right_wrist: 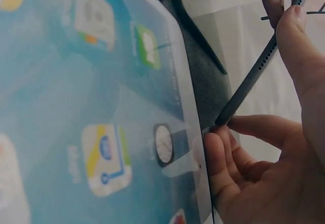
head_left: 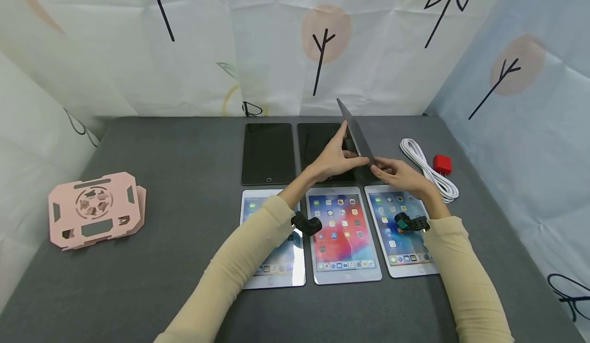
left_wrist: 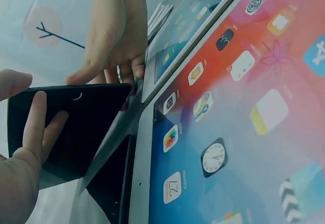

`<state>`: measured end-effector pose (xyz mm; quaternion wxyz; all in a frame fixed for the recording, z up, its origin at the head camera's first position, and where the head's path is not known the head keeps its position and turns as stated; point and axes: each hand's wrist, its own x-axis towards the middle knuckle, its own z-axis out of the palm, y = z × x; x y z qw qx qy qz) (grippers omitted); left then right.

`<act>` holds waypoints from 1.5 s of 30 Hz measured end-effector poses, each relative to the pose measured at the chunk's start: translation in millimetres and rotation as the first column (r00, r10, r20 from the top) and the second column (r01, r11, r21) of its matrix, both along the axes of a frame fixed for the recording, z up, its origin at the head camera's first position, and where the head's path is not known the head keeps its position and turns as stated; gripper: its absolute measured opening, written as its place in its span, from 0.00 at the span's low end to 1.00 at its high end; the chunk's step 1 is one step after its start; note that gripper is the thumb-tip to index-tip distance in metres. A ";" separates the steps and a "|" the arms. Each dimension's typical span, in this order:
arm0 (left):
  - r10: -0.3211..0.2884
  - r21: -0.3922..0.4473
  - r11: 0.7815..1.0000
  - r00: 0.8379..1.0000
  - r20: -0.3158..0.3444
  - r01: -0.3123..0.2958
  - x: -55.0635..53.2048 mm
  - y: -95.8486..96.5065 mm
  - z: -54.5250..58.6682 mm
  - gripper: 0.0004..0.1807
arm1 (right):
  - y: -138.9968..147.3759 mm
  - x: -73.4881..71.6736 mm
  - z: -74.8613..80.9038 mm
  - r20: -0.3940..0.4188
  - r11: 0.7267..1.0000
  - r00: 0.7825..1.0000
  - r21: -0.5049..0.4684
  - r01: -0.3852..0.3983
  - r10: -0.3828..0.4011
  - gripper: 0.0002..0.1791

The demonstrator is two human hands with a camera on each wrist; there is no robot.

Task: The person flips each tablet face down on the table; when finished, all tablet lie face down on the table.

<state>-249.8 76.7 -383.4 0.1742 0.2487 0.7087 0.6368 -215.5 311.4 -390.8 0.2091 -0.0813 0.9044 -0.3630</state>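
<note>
Over there the person's left hand (head_left: 335,157) and right hand (head_left: 399,174) both have a grip on one dark tablet (head_left: 356,128), thumbs and fingers holding it tilted up over the table (head_left: 184,194), just behind the rightmost white tablet (head_left: 395,244).
</note>
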 end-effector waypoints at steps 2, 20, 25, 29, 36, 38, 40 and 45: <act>0.005 0.012 1.000 1.000 0.015 -0.005 0.7 1.0 -1.1 0.59 | 0.3 0.2 0.8 0.007 1.000 1.000 0.006 0.023 -0.023 0.41; 0.021 -0.095 0.995 0.994 0.105 -0.011 4.9 13.1 -21.6 0.58 | 21.3 9.0 2.2 -0.069 0.980 0.981 0.065 0.188 -0.183 0.49; 0.026 -0.190 0.982 0.999 0.026 -0.021 6.1 18.1 -25.0 0.58 | 28.2 9.8 8.3 -0.039 0.967 0.969 0.070 0.246 -0.244 0.53; 0.020 -0.259 0.965 0.999 -0.039 -0.029 6.6 21.9 -26.5 0.55 | 31.0 9.9 11.5 -0.038 0.963 0.966 0.082 0.258 -0.256 0.55; 0.004 -0.419 0.904 0.981 -0.192 -0.086 7.1 29.2 -29.7 0.51 | 34.3 10.4 9.7 -0.097 0.957 0.959 0.100 0.274 -0.265 0.56; 0.009 -0.436 0.895 0.979 -0.204 -0.099 7.1 32.7 -31.0 0.48 | 35.5 11.0 8.5 -0.108 0.955 0.957 0.099 0.279 -0.268 0.56; 0.014 -0.444 0.890 0.978 -0.207 -0.107 7.4 35.7 -32.1 0.44 | 36.5 11.6 7.0 -0.112 0.955 0.956 0.092 0.283 -0.272 0.56; 0.045 -0.485 0.862 0.976 -0.212 -0.145 8.5 41.6 -31.7 0.29 | 38.2 11.1 1.1 -0.147 0.957 0.954 0.090 0.276 -0.261 0.54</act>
